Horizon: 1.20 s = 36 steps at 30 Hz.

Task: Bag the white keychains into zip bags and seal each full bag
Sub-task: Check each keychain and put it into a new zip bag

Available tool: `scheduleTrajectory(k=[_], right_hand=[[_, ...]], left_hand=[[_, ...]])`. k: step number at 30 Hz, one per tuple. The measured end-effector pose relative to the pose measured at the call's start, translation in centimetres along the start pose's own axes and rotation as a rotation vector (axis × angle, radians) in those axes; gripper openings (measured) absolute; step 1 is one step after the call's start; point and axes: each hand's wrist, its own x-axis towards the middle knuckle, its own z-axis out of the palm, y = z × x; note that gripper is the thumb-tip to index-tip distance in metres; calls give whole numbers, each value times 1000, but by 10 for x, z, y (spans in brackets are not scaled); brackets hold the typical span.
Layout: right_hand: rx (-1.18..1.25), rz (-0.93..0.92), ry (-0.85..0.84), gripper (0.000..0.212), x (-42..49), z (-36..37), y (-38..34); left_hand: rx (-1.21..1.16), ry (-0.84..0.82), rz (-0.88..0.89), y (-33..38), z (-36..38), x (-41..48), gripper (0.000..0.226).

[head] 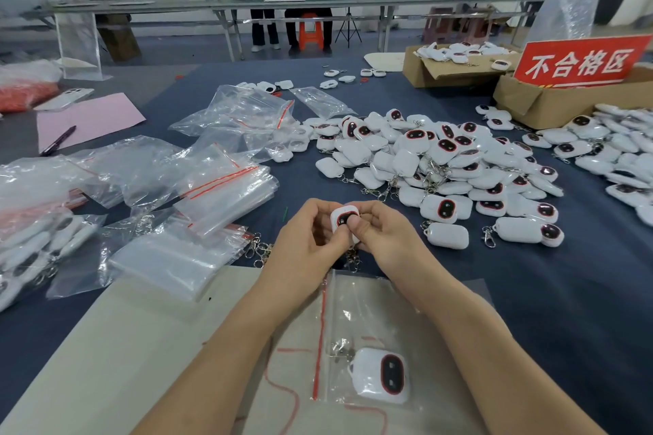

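My left hand [311, 240] and my right hand [380, 237] together hold one white keychain [342, 216] above the table; its dark, red-rimmed face points up and its metal clasp hangs below. My right thumb presses on that face. Close to me a clear zip bag [357, 307] with a red seal line lies flat on a beige board [141, 346]. One white keychain [383, 376] lies inside that bag. A big heap of loose white keychains [441, 166] covers the blue table to the right.
Empty zip bags [219, 187] lie in stacks on the left, with filled bags [39, 244] at the far left edge. Cardboard boxes [551, 102] and a red sign [579, 62] stand at the back right. A pen [58, 140] rests on pink paper. Two people are at a far bench.
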Motion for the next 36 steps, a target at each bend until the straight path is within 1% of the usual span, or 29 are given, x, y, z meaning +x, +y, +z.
scheduleTrajectory(k=[3,7,10,13,16,18,21,25,29,32,34,36], right_hand=[[-35,1,39,18,0,4,-1],[-121,-22,84,19,1,7,-3],[-109,-34,107,17,0,6,-1],[-11,-33,90,10,-2,3,-1],[206,16,17,18,-2,0,0],[331,54,-18,20,1,0,0],[445,104,-39,19,2,-2,-3],[472,84,-91,33,2,-3,-4],[475,88,-92,33,2,-2,-5],[491,126,-71,27,3,-2,-4],[473,145,-47,20,3,-3,-3],[479,136,-25,20,3,-3,-2]], left_hand=[[-29,-16,-1,-1,-1,0,10],[-2,-11,22,-1,-2,-1,11],[-31,-6,14,-1,-2,0,12],[-82,-6,-17,-2,-5,3,16],[-207,8,-93,-2,-9,6,19],[-303,18,-142,-2,-10,7,16],[-307,14,-151,-1,-10,8,15],[-299,12,-153,0,-9,7,17],[-315,13,-156,1,-9,7,17],[-254,33,-110,1,-7,4,17],[-98,76,5,0,-5,1,23],[35,82,132,1,-4,-3,35]])
